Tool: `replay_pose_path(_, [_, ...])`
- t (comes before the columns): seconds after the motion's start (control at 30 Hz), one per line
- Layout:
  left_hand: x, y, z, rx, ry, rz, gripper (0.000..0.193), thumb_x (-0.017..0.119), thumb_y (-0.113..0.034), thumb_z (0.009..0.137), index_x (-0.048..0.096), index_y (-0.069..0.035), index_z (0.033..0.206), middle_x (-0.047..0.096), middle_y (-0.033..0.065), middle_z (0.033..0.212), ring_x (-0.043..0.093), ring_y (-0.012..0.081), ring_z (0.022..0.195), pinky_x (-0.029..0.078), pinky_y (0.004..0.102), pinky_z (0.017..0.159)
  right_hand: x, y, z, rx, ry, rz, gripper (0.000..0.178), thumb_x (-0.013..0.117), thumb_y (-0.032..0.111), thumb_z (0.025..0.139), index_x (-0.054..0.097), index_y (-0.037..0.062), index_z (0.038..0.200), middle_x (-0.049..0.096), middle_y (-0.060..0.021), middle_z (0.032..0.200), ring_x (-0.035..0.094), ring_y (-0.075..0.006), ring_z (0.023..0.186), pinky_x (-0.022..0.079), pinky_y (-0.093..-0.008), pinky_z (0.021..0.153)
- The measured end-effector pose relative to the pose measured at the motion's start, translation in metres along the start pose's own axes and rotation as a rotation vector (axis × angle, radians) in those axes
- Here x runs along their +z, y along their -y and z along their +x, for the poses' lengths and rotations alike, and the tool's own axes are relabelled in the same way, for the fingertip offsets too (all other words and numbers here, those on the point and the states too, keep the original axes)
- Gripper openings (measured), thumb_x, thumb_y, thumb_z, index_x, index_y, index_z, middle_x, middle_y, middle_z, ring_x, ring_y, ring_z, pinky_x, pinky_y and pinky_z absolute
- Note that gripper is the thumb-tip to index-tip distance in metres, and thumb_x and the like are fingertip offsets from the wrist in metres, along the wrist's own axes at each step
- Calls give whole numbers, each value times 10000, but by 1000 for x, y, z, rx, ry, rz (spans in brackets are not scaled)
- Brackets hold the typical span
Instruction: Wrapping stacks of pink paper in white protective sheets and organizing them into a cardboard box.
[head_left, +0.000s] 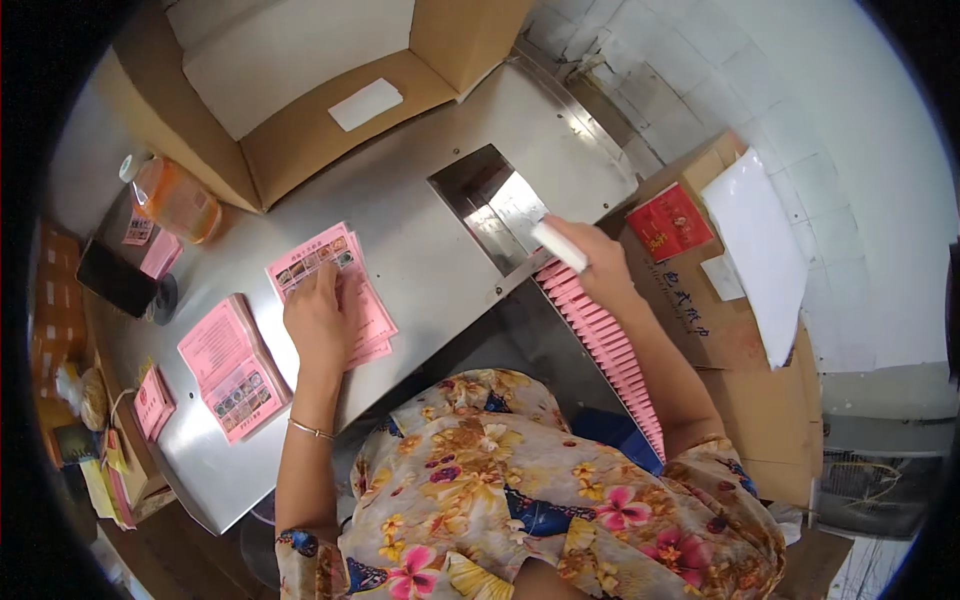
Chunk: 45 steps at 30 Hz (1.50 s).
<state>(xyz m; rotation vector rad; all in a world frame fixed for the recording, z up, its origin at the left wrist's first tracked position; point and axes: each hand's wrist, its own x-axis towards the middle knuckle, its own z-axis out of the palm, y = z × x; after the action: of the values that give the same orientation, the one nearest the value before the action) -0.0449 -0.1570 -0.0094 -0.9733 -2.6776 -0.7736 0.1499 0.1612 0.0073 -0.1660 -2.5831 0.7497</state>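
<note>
My left hand rests over a loose pile of pink printed leaflets. Its fingers are bent and drawn together on the top leaflet; the thumb side is partly hidden. At the right, my right hand is closed on a small white folded-paper packet. That packet is beside the rectangular opening in the metal table, above the end of a long row of pink-and-white packets. The row runs toward me along a chute. A thicker stack of pink leaflets lies left of my left hand.
An open cardboard box with a white packet inside stands at the back of the metal table. A bottle of orange drink and a dark phone are at left. Cartons stand at right, beside the tiled wall.
</note>
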Motion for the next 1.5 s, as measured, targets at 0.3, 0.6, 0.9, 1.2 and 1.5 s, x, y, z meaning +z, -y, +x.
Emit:
replay_pose_path(0.3, [2,-15,16,122,117,-1000,452,722,-77,837,616,-24,1273,611,119,1288,588,230,1169,471,380,996,92,90,44,0,170,468,271,739,188,902,705,39,1125,707,-95,776,614,-125,619,492,-284,594])
replay_pose_path(0.6, [0,13,19,-483,-187,-1545,221,620,-152,1000,661,-4,1158,696,16,1034,618,66,906,510,244,796,136,96,175,91,124,656,259,598,194,999,681,5,1156,734,-73,956,657,-107,825,528,-265,748])
replay_pose_path(0.9, [-7,7,20,-412,-275,-1469,181,631,-106,983,673,12,1116,682,-1,979,584,51,866,475,218,769,210,52,286,-172,-65,-361,220,609,249,904,718,84,1000,680,-145,1049,682,-346,874,556,-471,755])
replay_pose_path(1.2, [-13,0,18,-439,-289,-1602,211,624,-127,994,654,17,1146,690,20,1000,603,57,863,504,236,770,196,50,295,-77,-24,-538,207,595,165,927,727,87,1065,696,-149,989,678,-335,837,550,-406,751])
replay_pose_path(1.5, [2,14,18,-864,-252,-1982,303,483,-247,1061,599,0,1191,674,64,1015,640,124,873,520,306,763,116,182,239,-72,16,470,317,546,95,1013,650,66,1311,668,17,1004,558,-52,853,477,-224,752])
